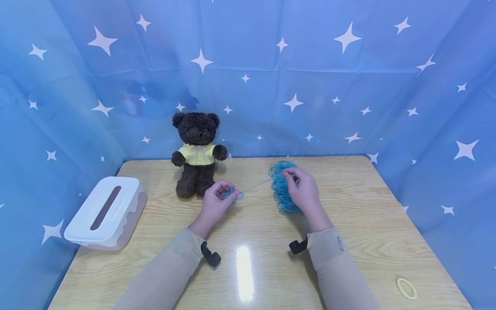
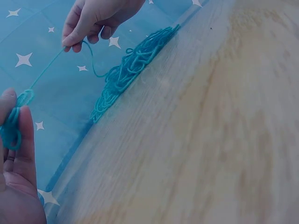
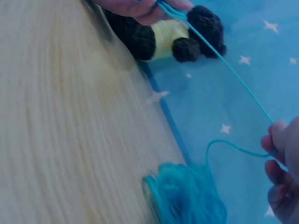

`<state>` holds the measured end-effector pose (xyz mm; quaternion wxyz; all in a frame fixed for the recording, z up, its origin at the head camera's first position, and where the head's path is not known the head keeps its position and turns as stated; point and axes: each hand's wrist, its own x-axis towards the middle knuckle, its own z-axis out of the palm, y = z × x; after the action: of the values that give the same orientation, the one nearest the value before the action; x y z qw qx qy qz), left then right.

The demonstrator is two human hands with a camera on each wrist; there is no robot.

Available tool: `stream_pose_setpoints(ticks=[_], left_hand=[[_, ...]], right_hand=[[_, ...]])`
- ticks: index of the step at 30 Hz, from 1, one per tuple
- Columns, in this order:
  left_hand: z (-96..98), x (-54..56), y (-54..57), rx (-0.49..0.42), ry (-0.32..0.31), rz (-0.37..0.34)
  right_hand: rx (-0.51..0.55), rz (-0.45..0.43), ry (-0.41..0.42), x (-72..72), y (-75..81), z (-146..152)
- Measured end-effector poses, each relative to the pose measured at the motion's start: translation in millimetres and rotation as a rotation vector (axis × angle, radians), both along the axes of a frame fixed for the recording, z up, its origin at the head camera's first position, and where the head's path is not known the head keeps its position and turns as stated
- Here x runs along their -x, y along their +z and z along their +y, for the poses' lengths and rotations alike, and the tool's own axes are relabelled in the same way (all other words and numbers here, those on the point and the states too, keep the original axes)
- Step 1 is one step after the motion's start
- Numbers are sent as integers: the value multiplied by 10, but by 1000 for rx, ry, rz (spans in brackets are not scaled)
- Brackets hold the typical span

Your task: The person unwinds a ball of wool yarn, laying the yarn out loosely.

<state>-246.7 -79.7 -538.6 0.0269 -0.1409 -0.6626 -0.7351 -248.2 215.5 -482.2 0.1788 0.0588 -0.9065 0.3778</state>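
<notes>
My left hand (image 1: 219, 201) holds a small looped bundle of blue yarn (image 2: 13, 123) between thumb and fingers. From that bundle a single strand (image 1: 257, 185) runs taut up to my right hand (image 1: 303, 189), which pinches it between thumb and fingertips. Past the right fingertips the strand hangs in a slack curve, seen in the right wrist view, down to a larger heap of loose blue yarn (image 1: 282, 191). The heap lies on the table just left of and partly behind the right hand.
A brown teddy bear (image 1: 197, 148) in a yellow hoodie stands behind the left hand. To the left is a white-lidded box (image 1: 104, 211) with a slot in its top. A pale yellow ring (image 1: 406, 288) lies at the front right of the wooden table (image 1: 368, 215). Starry blue curtains surround it.
</notes>
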Motion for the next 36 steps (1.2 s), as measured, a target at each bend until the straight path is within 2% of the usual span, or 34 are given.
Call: stream_pose_setpoints(ticks=[6, 14, 19, 23, 28, 32, 34, 36], left_hand=[[-10, 10, -18, 10, -7, 8], [1, 25, -42, 17, 27, 33], [5, 20, -36, 21, 47, 24], [7, 18, -38, 8, 57, 22], [10, 24, -45, 12, 73, 38], [8, 22, -34, 29, 78, 44], [3, 19, -26, 37, 78, 42], [-2, 21, -24, 35, 74, 38]], right_hand=[[12, 8, -124, 40, -9, 183], [-4, -59, -212, 81, -124, 420], [-4, -156, -274, 85, -196, 542], [-29, -268, -308, 96, -247, 593], [-110, -383, -269, 107, -286, 584], [-147, -349, -237, 104, -271, 515], [-139, -275, -223, 90, -233, 429], [-118, -197, -164, 67, -173, 294]])
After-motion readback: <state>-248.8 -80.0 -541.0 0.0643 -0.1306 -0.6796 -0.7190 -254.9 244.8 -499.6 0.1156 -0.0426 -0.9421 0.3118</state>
